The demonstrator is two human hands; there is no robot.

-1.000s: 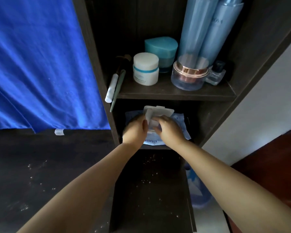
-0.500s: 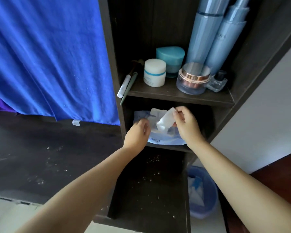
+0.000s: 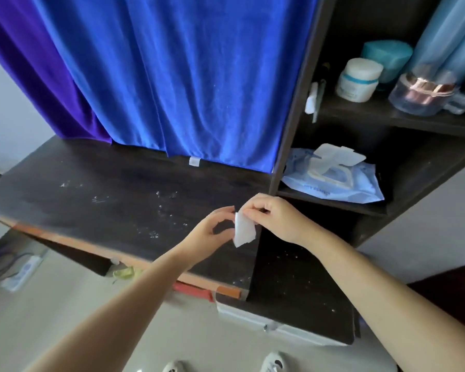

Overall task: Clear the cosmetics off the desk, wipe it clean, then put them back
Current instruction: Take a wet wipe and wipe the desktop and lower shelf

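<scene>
In the head view, a folded white wipe (image 3: 243,229) is pinched at its upper edge by the fingertips of the right hand (image 3: 275,216), which are closed together on it. The left hand (image 3: 212,232) is held just left of the wipe, its fingers curled and its fingertips touching or nearly touching the wipe's left edge; a firm grip there cannot be made out. Both hands are held above the dark desk (image 3: 113,194), near its right end. The desk's surface is bare of cosmetics and marked with pale specks and smears. A blue cloth (image 3: 185,76) is hung behind the desk. To the right of the desk, a dark shelf unit (image 3: 414,124) is seen. On its lower shelf, a blue wipe packet (image 3: 360,183) lies with its flap raised. On the shelf above are kept the cosmetics: a white jar (image 3: 359,79), a teal jar (image 3: 387,56), a clear jar with a copper band (image 3: 422,93) and tall pale-blue bottles (image 3: 451,33).
</scene>
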